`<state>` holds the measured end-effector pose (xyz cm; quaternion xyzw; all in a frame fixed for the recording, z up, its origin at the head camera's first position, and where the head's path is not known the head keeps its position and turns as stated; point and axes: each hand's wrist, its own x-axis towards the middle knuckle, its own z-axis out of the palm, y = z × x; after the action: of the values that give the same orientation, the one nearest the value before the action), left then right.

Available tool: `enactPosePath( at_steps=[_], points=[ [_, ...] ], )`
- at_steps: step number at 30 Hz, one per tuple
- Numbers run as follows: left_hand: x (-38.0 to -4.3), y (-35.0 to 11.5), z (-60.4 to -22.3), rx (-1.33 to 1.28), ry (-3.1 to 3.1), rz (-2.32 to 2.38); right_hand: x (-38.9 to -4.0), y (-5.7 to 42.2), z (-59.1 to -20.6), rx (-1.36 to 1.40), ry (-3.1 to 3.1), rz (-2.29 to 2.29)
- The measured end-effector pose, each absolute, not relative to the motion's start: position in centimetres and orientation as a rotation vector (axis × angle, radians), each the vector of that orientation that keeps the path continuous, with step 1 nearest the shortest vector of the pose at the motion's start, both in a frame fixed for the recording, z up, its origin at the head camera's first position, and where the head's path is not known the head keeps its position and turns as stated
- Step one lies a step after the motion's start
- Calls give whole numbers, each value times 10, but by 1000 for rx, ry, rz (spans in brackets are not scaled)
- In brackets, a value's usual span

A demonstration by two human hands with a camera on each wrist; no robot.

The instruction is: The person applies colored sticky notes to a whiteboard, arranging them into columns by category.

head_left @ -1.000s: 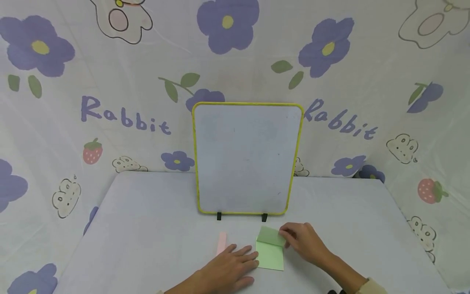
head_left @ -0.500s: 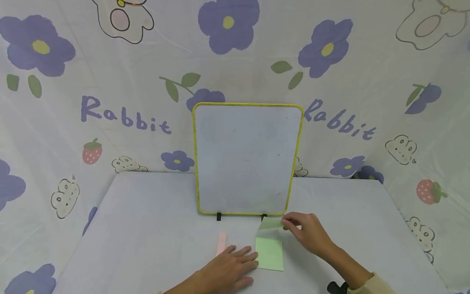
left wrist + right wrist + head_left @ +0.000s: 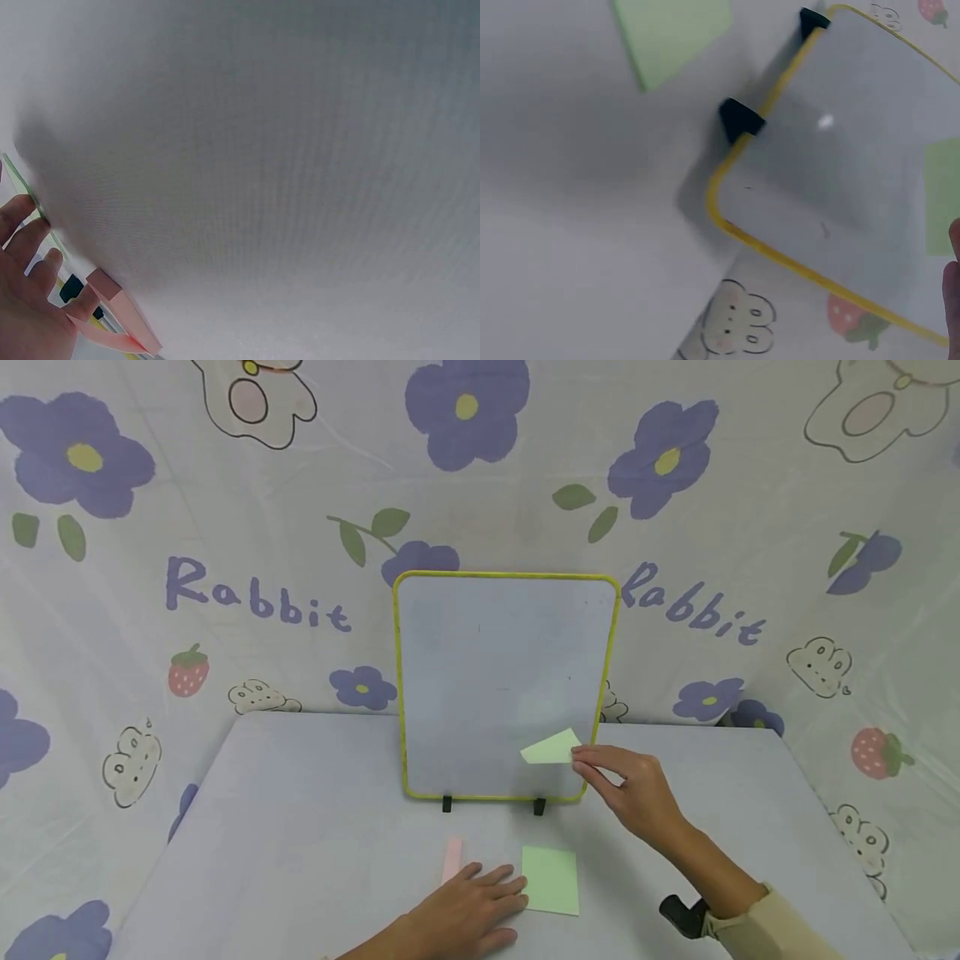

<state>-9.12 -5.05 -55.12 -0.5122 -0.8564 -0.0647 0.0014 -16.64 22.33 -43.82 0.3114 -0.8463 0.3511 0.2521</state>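
My right hand pinches a single light-green sticky note by its right edge. The note is held up before the lower right of a whiteboard with a yellow frame; whether it touches the board I cannot tell. Below lies the green sticky note pad on the table. My left hand rests with fingers spread, its fingertips at the pad's left edge. Partly hidden behind that hand is a pink sticky note pad; in the left wrist view the pink pad has a sheet curling away beside a finger.
Two black feet support the upright whiteboard on the white table. A printed cloth with flowers and rabbits hangs behind and at both sides. A black device sits at the right wrist by the sleeve.
My right hand has peeled the top green note off its pad and carried it up and forward to the whiteboard. The left hand stays where it was.
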Motion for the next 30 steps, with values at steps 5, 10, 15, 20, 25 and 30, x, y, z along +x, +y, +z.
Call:
enactPosePath(
  at_steps=[5, 10, 15, 20, 25, 30],
  points=[
    [-90, -50, -555, -1599, -2638, -195, -176, 218, -418, 851, -2138, 925],
    [-88, -49, -555, -1590, -2618, -194, -186, 212, -403, 790, -2012, 908],
    [-86, -47, -555, -1587, -2631, -205, -193, 206, -395, 777, -1950, 925],
    [-85, -48, -555, -1584, -2625, -211, -199, 198, -389, 766, -1912, 949],
    [-85, -49, -555, -1577, -2614, -198, -206, 191, -384, 750, -1891, 947],
    [-85, -49, -556, -1575, -2610, -210, -213, 187, -380, 722, -1887, 946]
  ],
)
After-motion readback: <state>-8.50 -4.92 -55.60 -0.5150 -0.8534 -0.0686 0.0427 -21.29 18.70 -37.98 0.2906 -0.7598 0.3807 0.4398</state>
